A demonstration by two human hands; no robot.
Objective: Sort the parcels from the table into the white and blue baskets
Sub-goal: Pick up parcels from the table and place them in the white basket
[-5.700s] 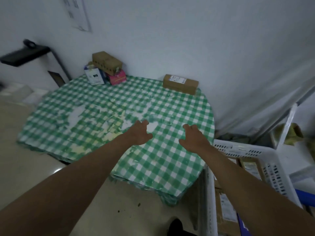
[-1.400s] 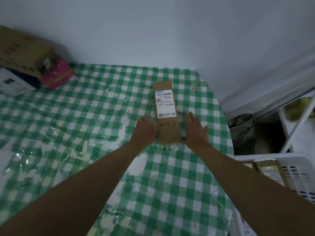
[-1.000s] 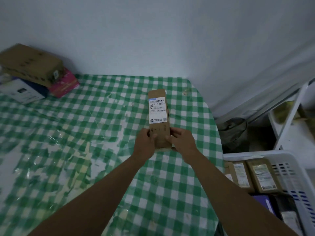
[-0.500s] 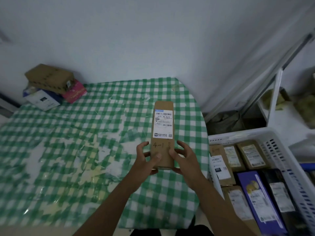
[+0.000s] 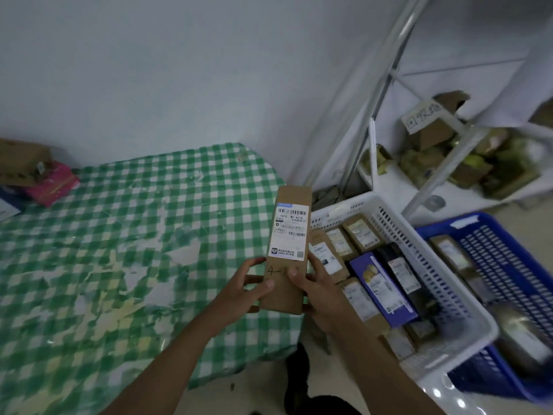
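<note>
On the left lies the surface (image 5: pixel 119 250) under its green checked cloth, with a few parcels left (image 5: pixel 33 178) at its far left corner. Over its right edge both hands hold one long brown parcel (image 5: pixel 288 253): the left hand (image 5: pixel 242 290) and right hand (image 5: pixel 318 290) each make a grip curled round its near end, thumbs on the labelled face. Its long axis runs away from the person. The white basket (image 5: pixel 398 232) sits just right of the right hand, which is nearer it; the blue basket (image 5: pixel 514 253) lies farther right.
</note>
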